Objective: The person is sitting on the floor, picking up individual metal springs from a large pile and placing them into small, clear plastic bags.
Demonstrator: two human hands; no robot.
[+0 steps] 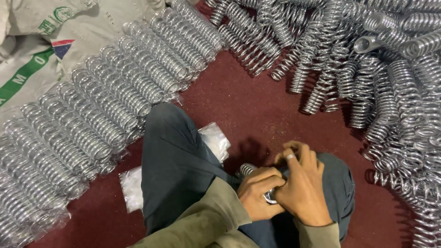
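One coil spring (248, 170), bright plated steel wire, lies on the person's lap; the fingers of the left hand (259, 193) and the right hand (301, 186) are wrapped round it, apparently bagging it. Left of the spring, clear plastic bags (133, 186) lie flat on the dark red floor (239, 101). Farther left, many bagged springs (92, 115) in an orderly row: done. Right and beyond, a loose heap of springs (395, 82): left.

A shiny metal coil spring (257, 181) lies across the person's lap, mostly hidden. Only its upper coils and one bright round end are visible. It is tilted, with the top end toward the dark red floor.
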